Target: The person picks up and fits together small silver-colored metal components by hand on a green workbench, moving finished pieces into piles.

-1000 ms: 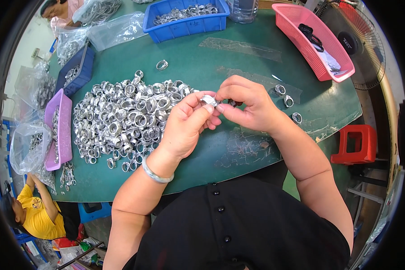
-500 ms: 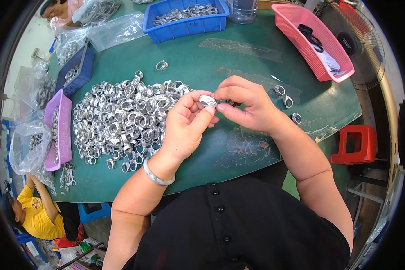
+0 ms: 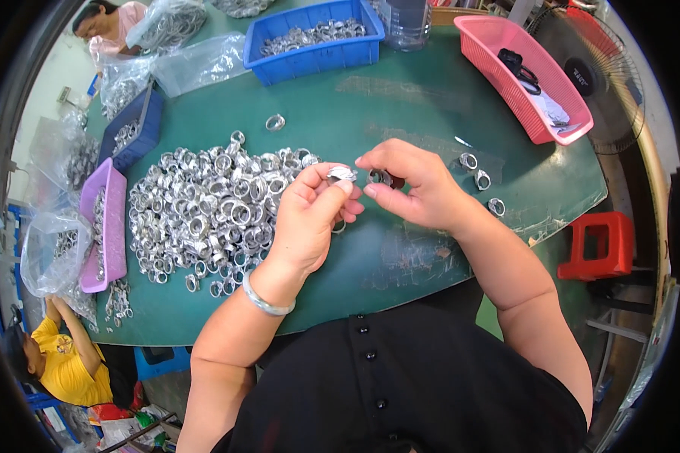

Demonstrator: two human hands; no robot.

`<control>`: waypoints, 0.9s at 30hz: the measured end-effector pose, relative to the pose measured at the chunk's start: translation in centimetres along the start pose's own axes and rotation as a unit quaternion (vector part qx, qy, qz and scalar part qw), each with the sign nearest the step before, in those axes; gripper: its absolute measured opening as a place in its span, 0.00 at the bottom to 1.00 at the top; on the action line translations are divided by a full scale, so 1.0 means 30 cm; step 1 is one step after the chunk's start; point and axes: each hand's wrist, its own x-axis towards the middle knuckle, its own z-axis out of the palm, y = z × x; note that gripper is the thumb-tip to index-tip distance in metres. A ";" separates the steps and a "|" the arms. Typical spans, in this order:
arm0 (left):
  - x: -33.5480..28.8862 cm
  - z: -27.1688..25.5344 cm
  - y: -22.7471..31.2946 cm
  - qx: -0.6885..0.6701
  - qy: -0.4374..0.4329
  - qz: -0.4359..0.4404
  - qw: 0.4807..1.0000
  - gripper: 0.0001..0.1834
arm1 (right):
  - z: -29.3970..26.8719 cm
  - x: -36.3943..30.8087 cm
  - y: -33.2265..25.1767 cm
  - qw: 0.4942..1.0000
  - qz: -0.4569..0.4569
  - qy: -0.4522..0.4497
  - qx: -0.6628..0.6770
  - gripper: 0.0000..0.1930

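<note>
My left hand (image 3: 310, 208) pinches a shiny silver metal ring (image 3: 341, 174) between thumb and fingers. Close by on its right is my right hand (image 3: 419, 185), its thumb and index finger parted and pointing at that piece without touching it. Another metal ring (image 3: 378, 177) shows inside the curl of the right hand, apparently held by the fingers behind, which are partly hidden. Left of my left hand spreads a large heap of silver metal rings (image 3: 204, 211) on the green table (image 3: 340, 279). Part of one more ring (image 3: 338, 226) peeks out below the left hand.
Three loose rings, one of them a ring (image 3: 483, 180), lie to the right; another ring (image 3: 275, 121) lies beyond the heap. Around stand a blue bin (image 3: 310, 64), a pink basket (image 3: 521, 98), a purple basket (image 3: 115, 226) and a red stool (image 3: 597, 245). Two people sit at left.
My right thumb and index finger have come off the ring in my left hand, leaving a small gap. The whole view has shifted slightly.
</note>
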 end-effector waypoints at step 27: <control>0.034 0.009 0.093 0.223 -0.075 0.140 0.962 0.20 | -0.018 -0.009 0.043 0.858 0.161 0.010 0.487 0.20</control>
